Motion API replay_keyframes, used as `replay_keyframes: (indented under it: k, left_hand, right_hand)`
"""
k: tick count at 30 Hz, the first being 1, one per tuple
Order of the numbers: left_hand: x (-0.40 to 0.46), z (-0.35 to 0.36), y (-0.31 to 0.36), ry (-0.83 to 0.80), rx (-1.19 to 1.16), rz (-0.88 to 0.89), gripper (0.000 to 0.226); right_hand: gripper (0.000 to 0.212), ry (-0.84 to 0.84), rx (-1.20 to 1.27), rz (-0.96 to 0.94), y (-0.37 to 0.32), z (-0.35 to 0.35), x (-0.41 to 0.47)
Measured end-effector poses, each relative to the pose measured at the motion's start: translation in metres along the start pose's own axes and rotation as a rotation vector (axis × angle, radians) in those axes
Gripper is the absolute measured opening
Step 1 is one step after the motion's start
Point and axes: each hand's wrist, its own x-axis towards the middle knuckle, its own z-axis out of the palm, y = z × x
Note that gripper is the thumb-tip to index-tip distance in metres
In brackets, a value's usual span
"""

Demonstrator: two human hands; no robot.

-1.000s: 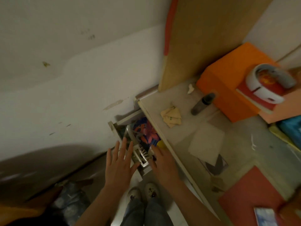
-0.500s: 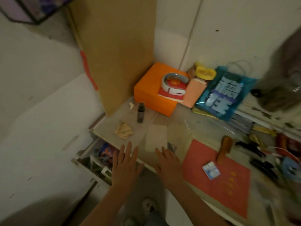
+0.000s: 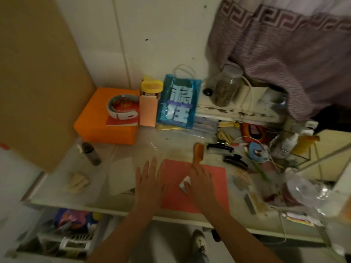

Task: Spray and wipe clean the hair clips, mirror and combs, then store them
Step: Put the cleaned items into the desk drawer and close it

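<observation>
Comb point(image 3: 197, 153) beyond both hands, flat, holding nothing.

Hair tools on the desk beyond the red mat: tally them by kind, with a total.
Orange comb: 1
Black claw clip: 1
Black flat clip: 1
Total: 3, as far as the blurred clutter on the right lets me tell.

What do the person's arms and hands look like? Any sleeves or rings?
Both forearms are bare as far as the picture shows, with no sleeves in view. The left hand and right hand wear no gloves, and no rings, watch or bracelet can be seen. The picture is dim and slightly blurred.
</observation>
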Motion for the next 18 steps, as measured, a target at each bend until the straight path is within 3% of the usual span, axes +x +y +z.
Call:
replay_keyframes:
  k: [2, 3, 4, 5, 6, 8, 9, 11, 14, 18]
  left_hand:
    - [0.017, 0.007, 0.029, 0.006, -0.018, 0.028, 0.074]
    - [0.024, 0.007, 0.043, 0.005, -0.027, 0.05, 0.074]
    - [0.031, 0.008, 0.057, 0.041, -0.019, 0.076, 0.059]
    - [0.039, 0.01, 0.071, 0.034, -0.02, 0.096, 0.043]
    - [0.047, 0.015, 0.083, 0.002, -0.023, 0.092, 0.043]
    - [0.064, 0.021, 0.11, -0.092, -0.01, 0.057, 0.05]
    - [0.074, 0.024, 0.124, -0.096, -0.027, 0.053, 0.064]
    - [0.089, 0.026, 0.146, -0.15, 0.009, 0.023, 0.085]
    - [0.106, 0.041, 0.165, -0.043, 0.036, 0.024, 0.072]
    - [0.132, 0.062, 0.178, -0.099, 0.094, 0.045, 0.069]
  right_hand:
    - [0.04, 0.03, 0.038, 0.021, 0.032, -0.001, 0.009]
    - [0.036, 0.057, 0.018, 0.038, 0.047, -0.001, 0.013]
    - [0.036, 0.053, 0.009, 0.065, 0.063, -0.002, 0.017]
    - [0.041, 0.039, 0.003, 0.092, 0.079, -0.003, 0.021]
    - [0.051, 0.02, -0.008, 0.113, 0.094, -0.003, 0.024]
    - [0.071, -0.024, -0.038, 0.148, 0.122, -0.003, 0.031]
    - [0.076, -0.051, -0.047, 0.167, 0.133, -0.004, 0.035]
    - [0.075, -0.045, -0.035, 0.181, 0.157, -0.002, 0.046]
    - [0.071, -0.047, 0.013, 0.21, 0.188, 0.006, 0.059]
    - [0.064, -0.067, 0.077, 0.23, 0.217, 0.015, 0.066]
